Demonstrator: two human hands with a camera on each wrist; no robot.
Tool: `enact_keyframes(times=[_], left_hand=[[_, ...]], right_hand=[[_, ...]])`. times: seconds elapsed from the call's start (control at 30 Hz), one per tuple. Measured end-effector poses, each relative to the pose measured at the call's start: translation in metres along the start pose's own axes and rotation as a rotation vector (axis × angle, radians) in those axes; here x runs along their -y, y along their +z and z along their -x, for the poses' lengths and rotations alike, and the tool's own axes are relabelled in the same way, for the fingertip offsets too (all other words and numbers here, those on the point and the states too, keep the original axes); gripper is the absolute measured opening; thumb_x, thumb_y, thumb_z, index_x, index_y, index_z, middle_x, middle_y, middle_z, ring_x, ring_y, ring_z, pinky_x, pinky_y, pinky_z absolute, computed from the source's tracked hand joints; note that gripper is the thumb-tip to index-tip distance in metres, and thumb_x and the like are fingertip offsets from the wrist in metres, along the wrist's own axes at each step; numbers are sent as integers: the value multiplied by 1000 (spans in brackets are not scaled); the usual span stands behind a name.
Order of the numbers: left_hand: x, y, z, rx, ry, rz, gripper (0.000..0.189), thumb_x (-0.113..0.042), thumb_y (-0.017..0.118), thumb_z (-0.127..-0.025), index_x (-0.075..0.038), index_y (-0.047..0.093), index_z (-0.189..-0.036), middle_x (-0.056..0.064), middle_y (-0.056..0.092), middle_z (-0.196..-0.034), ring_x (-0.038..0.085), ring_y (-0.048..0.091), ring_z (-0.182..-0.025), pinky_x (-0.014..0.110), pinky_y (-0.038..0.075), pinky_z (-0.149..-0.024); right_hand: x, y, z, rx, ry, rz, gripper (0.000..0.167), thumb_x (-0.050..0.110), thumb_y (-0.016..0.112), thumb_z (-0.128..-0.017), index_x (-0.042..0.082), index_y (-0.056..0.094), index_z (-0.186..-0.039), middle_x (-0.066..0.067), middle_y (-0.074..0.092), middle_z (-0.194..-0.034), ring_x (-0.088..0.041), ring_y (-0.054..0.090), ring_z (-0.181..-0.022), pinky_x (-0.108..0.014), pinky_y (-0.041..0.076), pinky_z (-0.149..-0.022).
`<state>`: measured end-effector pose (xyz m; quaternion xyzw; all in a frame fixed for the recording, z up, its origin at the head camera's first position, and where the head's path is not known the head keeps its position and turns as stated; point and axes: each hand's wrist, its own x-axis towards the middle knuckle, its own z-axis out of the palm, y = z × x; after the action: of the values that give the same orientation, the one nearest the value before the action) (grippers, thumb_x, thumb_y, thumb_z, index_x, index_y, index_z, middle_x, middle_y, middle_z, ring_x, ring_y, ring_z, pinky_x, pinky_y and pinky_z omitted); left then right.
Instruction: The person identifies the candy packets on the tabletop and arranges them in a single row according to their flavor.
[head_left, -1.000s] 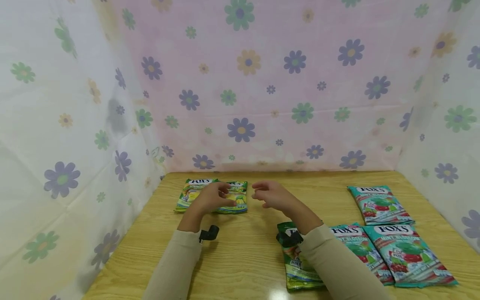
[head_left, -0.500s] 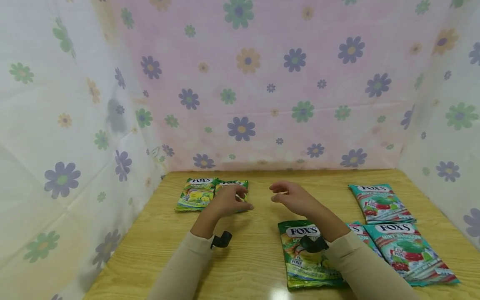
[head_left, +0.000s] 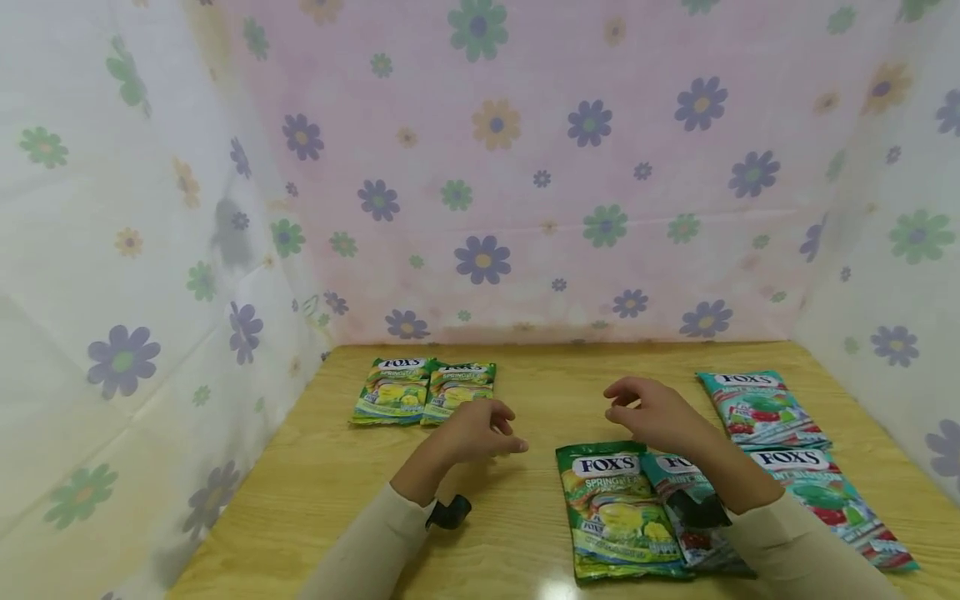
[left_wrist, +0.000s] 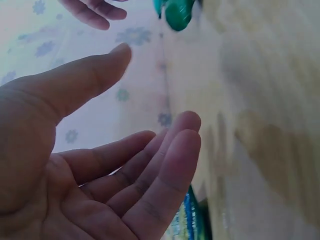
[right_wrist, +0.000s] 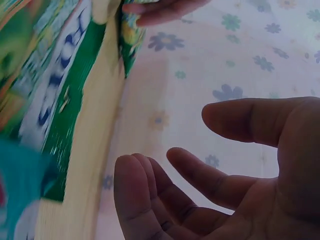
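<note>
My left hand [head_left: 474, 432] hovers over the wooden table, fingers loosely bent and holding nothing. It is nearest a green and yellow Fox's candy bag [head_left: 459, 390], which lies beside a matching candy bag [head_left: 391, 392] at the back left. Nothing is in my right hand [head_left: 660, 412] either; its relaxed fingers and thumb stand apart in the right wrist view. Below that hand lie a green Fox's bag [head_left: 615, 521] and a teal Mint Blossom bag [head_left: 675, 487], the teal one partly hidden by my right wrist.
Two more teal bags lie at the right, one bag [head_left: 763, 408] farther back and another bag [head_left: 847, 508] nearer, partly covered by my sleeve. The wooden table [head_left: 300, 500] ends at a flowered cloth [head_left: 555, 275] behind and on both sides.
Both hands have moved right and a little nearer, away from the back left green bags, the right hand farther. Those two bags are now more fully uncovered. The bags have stayed in place.
</note>
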<state>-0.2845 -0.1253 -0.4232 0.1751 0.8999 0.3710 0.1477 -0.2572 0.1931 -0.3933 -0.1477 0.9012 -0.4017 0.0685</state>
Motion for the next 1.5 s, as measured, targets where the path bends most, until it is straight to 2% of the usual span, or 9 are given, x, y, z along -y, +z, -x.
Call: enact_keyframes(times=[0.13, 0.27, 0.43, 0.57, 0.7, 0.9, 1.03, 1.33, 1.5], left_hand=[[-2, 5, 4, 14, 10, 63, 61, -38, 83, -89, -3, 65, -135, -1, 71, -104, 17, 67, -91, 38, 59, -78], [-4, 15, 7, 34, -7, 183, 64, -37, 85, -88, -1, 63, -136, 2, 70, -105, 19, 71, -88, 37, 61, -75], [-10, 27, 11, 125, -53, 362, 60, -31, 82, -91, 4, 61, -135, 9, 72, -105, 26, 76, -87, 40, 64, -75], [-12, 34, 11, 191, -59, 403, 52, -27, 78, -95, 6, 63, -132, 12, 77, -101, 28, 77, -87, 41, 65, -76], [-15, 37, 10, 232, -53, 415, 45, -26, 76, -96, 5, 67, -127, 11, 79, -98, 28, 78, -86, 41, 65, -76], [-18, 40, 10, 302, -35, 489, 34, -25, 72, -99, 2, 73, -120, 14, 79, -100, 29, 79, -90, 39, 65, -77], [-20, 43, 11, 331, -36, 547, 34, -23, 70, -100, 4, 72, -121, 18, 79, -103, 32, 78, -93, 40, 65, -78], [-21, 42, 14, 328, -40, 578, 33, -20, 69, -100, 4, 72, -122, 21, 77, -107, 35, 77, -98, 42, 65, -80], [-19, 39, 16, 314, -51, 581, 33, -19, 70, -100, 5, 71, -122, 20, 77, -108, 34, 76, -100, 42, 65, -81]], right_hand=[[-10, -11, 11, -14, 41, 54, 46, 32, 64, -103, 1, 60, -136, -18, 67, -122, -26, 69, -94, -38, 62, -71], [-18, -20, 18, 15, 91, 20, 50, 31, 63, -104, -6, 56, -137, -19, 69, -116, -23, 70, -86, -37, 62, -65], [-26, -26, 24, 56, 130, -31, 50, 31, 61, -105, -10, 59, -134, -15, 74, -101, -22, 70, -75, -38, 60, -59], [-28, -26, 29, 96, 172, -54, 44, 29, 62, -105, -8, 65, -128, -10, 73, -86, -25, 70, -66, -38, 61, -59], [-26, -27, 32, 157, 182, -84, 44, 29, 63, -104, -10, 65, -126, -11, 72, -79, -28, 72, -63, -40, 62, -60], [-24, -27, 36, 253, 158, -166, 49, 29, 61, -105, -13, 61, -130, -15, 75, -82, -32, 76, -68, -43, 64, -62], [-25, -25, 37, 294, 135, -185, 46, 28, 62, -105, -11, 64, -128, -14, 77, -89, -32, 76, -70, -44, 64, -62], [-18, -18, 36, 364, 134, -216, 44, 27, 63, -104, -10, 66, -128, -16, 77, -104, -32, 78, -78, -44, 65, -65], [-18, -11, 35, 374, 122, -257, 42, 26, 61, -105, -9, 67, -127, -17, 76, -109, -32, 78, -83, -45, 65, -68]])
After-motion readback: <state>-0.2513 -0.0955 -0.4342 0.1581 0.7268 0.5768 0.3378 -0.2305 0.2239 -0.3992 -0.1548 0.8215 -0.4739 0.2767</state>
